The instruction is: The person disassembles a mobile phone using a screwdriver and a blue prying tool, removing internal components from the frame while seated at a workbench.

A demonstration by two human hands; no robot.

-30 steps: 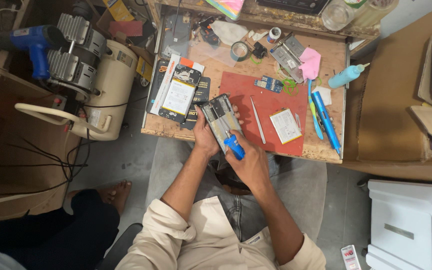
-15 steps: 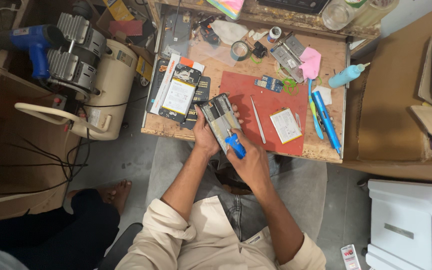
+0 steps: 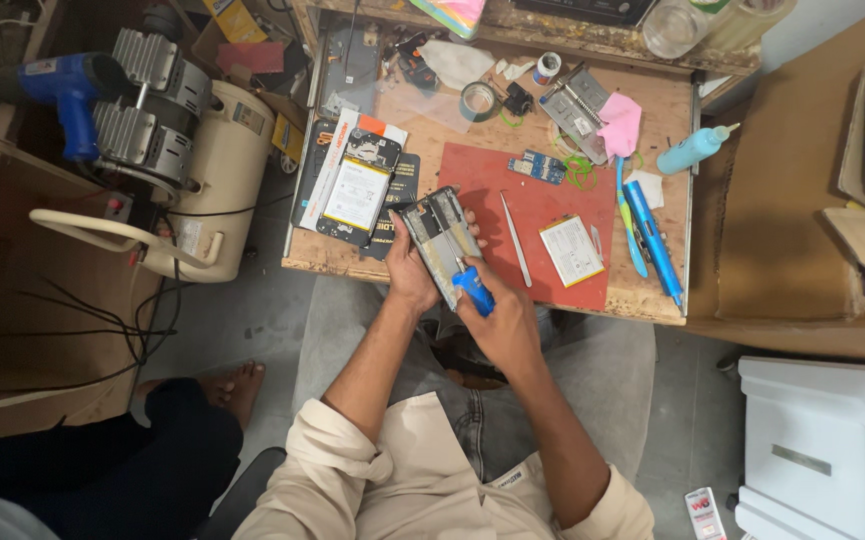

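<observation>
The left hand (image 3: 410,268) grips the opened phone chassis (image 3: 442,243) by its edge, holding it tilted over the near edge of the wooden workbench (image 3: 372,262). The right hand (image 3: 497,318) is closed around a blue-handled screwdriver (image 3: 473,288), tip set against the lower part of the chassis. Compared with the earlier views, neither hand has shifted — the tool stays on the same spot, which suggests one fastener is being worked. Further right, tweezers (image 3: 515,252) and a flat battery (image 3: 571,250) lie on the red mat (image 3: 542,205) — untouched.
</observation>
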